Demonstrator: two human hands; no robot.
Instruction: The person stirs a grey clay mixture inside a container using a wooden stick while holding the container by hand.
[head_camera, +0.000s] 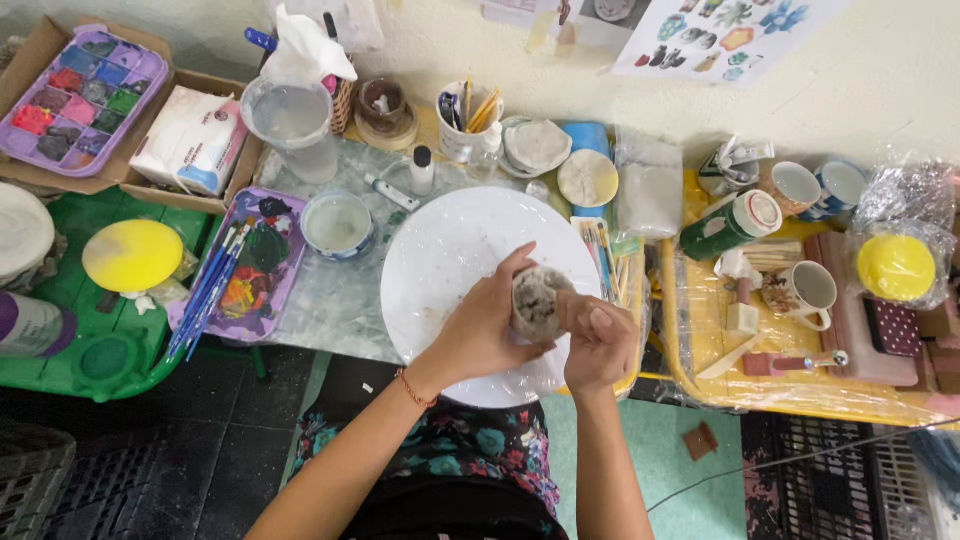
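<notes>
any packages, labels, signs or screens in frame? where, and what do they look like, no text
Tissue pack: in a cardboard box, upper left; soft white rectangle with blue corner.
Printed sheet: on the wall, upper right; white paper with small coloured pictures.
Green bottle: lying on the yellow tray, right; dark green, white label band.
No screens.

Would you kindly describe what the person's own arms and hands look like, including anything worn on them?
Both forearms are bare, with no sleeves, gloves or watch showing. The left hand has a thin red cord bracelet around its wrist. The right hand wears nothing on its wrist, and no rings show on either hand. The fingernails look short and unpainted.
</notes>
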